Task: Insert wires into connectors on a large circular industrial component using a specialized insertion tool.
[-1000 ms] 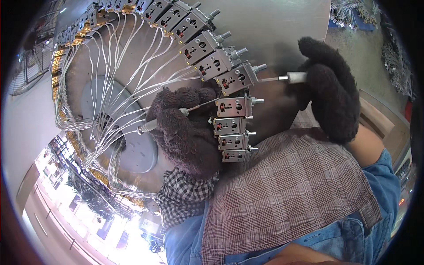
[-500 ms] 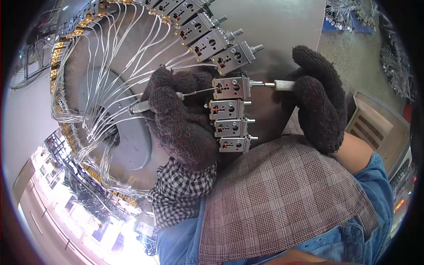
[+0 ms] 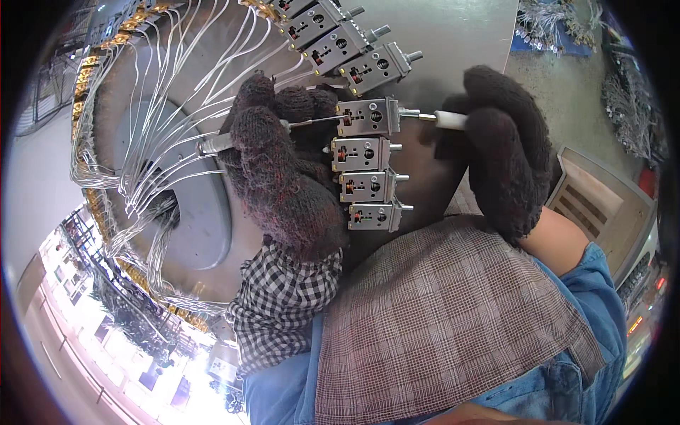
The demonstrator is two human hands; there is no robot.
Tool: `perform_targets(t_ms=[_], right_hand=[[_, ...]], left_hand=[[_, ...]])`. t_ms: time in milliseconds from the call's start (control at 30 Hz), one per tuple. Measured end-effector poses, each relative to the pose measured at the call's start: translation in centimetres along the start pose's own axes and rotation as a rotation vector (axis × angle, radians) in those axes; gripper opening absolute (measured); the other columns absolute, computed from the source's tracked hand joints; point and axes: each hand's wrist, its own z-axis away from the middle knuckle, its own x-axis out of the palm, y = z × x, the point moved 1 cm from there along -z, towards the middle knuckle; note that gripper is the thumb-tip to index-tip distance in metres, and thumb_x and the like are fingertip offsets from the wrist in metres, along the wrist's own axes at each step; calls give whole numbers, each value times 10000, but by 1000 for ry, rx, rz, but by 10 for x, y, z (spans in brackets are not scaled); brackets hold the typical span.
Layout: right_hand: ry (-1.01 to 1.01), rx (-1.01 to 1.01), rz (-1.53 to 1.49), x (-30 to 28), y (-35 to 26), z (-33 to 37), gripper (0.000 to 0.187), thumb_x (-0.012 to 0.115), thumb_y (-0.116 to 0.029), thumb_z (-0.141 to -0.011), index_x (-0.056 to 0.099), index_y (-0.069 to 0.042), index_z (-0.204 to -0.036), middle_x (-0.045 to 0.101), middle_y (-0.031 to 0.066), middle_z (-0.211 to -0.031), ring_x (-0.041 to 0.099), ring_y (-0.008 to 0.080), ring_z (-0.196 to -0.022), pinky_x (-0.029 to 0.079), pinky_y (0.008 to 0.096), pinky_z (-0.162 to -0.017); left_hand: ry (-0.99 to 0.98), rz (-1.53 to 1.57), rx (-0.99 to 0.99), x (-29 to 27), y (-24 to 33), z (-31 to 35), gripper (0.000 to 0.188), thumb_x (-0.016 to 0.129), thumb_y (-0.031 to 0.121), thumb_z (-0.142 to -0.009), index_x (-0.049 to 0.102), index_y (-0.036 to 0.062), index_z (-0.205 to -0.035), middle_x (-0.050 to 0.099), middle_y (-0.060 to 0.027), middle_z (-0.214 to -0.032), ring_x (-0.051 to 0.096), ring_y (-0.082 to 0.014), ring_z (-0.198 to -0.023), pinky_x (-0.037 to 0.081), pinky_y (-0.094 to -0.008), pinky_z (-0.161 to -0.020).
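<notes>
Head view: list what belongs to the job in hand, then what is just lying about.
In the work:
left hand, gloved, holding a thin-tipped tool
right hand, gloved, holding a white-handled tool
metal unit, both tools at it
neighbouring metal units, seemingly

Seemingly just lying about:
tangled silvery parts, upper right
slatted brown furniture, right

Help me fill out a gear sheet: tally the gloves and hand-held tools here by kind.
Dark knitted gloves: 2
Thin-shafted metal tool with a silver-grey handle: 1
Metal-tipped tool with a white cylindrical handle: 1
Total: 4
</notes>
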Motion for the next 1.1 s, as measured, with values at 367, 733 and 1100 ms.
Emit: perform_targets(t_ms=[367,733,1100], right_hand=[[89,388,113,1,-20,-7,317,515,-191,-879,523,11,-1122,583,108,-919,574,157,-723,461,263,-635],[17,315,129,-2,-16,-9,318,519,-190,-874,528,9,-1122,588,130,-921,582,153,-736,486,262,-651],[150,403,92,0,-16,-7,314,507,-218,-883,540,5,-1102,601,129,-914,593,139,-647,499,263,-576]], left_hand=[[-129,-129,142,-4,-5,-8,408,441,282,-898,392,0,-1189,591,-166,-897,618,-266,-753,546,-389,-645],[-58,-196,138,4,-1,-6,440,423,300,-897,356,26,-1235,580,-156,-908,615,-240,-746,550,-345,-626],[-58,45,131,1,-3,-3,413,460,271,-887,425,-7,-1189,564,-172,-981,582,-284,-901,518,-427,-764]])
